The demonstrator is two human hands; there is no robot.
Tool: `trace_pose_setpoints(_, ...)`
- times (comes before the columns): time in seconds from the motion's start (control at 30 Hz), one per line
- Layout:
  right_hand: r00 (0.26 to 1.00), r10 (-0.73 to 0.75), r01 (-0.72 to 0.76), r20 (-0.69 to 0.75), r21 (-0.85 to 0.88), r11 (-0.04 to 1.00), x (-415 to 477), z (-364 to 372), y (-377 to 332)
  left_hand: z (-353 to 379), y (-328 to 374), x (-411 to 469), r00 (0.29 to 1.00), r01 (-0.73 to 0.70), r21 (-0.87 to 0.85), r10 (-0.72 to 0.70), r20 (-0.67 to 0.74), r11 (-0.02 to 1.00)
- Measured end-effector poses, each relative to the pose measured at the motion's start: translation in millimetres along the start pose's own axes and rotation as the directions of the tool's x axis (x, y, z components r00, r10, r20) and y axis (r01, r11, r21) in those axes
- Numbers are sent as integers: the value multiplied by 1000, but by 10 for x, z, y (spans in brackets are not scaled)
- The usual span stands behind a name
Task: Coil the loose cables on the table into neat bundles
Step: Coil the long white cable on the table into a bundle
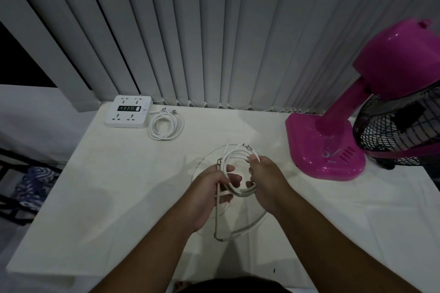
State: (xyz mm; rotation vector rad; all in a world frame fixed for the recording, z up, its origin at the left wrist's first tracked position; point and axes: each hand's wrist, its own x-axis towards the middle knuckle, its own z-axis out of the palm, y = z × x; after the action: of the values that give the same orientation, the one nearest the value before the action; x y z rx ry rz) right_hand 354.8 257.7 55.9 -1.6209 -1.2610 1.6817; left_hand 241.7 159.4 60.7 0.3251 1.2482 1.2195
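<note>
A white cable (234, 154) is partly wound into small loops held above the middle of the white table (114, 197). My left hand (209, 192) grips the left side of the loops. My right hand (266, 181) pinches their right side, with a cable end sticking out past the fingers. A slack length of the same cable (240, 231) hangs down and curves on the table below my hands. A second white cable (166, 126) lies coiled in a neat bundle at the back left of the table.
A white power strip (129, 112) sits at the back left corner beside the coiled cable. A pink table fan (333, 145) with a black grille stands at the right. Vertical blinds (214, 31) hang behind the table. The table's left edge drops off to the floor.
</note>
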Motion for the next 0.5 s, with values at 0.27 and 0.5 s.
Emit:
trace_pose_setpoints(0.27, 983, 123, -152, 137, 225, 962, -153, 56, 106, 85, 48, 38, 984, -74, -257, 29, -174, 964)
trace_pose_setpoints(0.5, 923, 6, 18, 385, -58, 998, -213, -106, -173, -19, 299, 17, 993, 77, 172, -61, -100, 982)
